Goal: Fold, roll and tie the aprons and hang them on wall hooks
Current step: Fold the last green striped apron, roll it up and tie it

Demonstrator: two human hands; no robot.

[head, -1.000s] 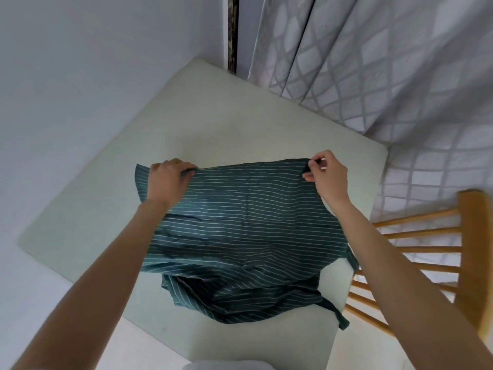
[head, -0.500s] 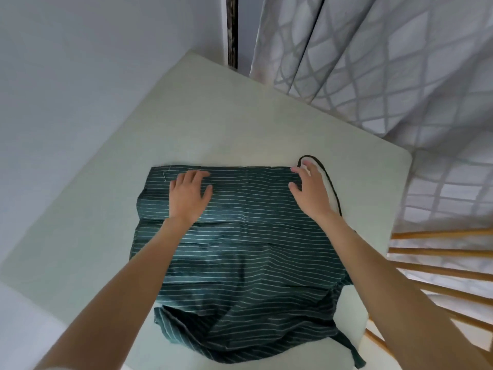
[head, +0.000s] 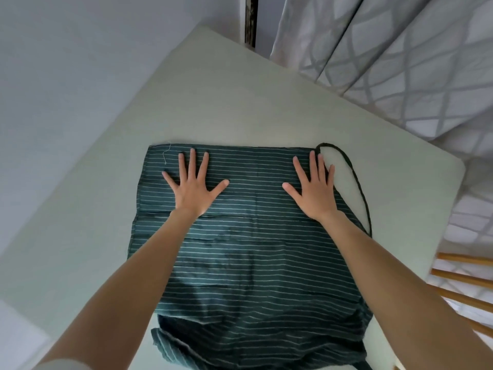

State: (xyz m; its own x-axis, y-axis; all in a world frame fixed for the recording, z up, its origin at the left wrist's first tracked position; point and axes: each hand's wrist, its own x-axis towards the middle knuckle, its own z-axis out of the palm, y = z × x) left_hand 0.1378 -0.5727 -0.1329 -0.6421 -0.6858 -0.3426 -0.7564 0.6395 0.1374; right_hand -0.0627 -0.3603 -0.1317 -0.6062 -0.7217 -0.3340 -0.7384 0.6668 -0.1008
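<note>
Apron [head: 248, 263], dark green with thin white stripes, lies spread on the pale surface [head: 240, 108], its far edge straight and its near end rumpled and bunched toward the surface's near edge; a horizontal fold line crosses it just below the wrists; a dark cord [head: 357, 182] loops out from its far right corner and curves back along the right side, lying on the bare surface; a short loose thread shows at the far left corner. Left hand [head: 193, 189] rests flat on the cloth near the far left, fingers [head: 192, 164] straight and splayed wide, holding nothing; right hand [head: 316, 193] lies flat near the far right edge, fingers [head: 312, 166] straight and a little spread, also holding nothing, its outer fingers close beside the cord's loop. Both bare forearms reach in over the apron. A patterned grey curtain [head: 400, 62] hangs beyond the surface; wooden chair slats [head: 461, 284] show at the right; a plain wall [head: 80, 62] stands at the left.
</note>
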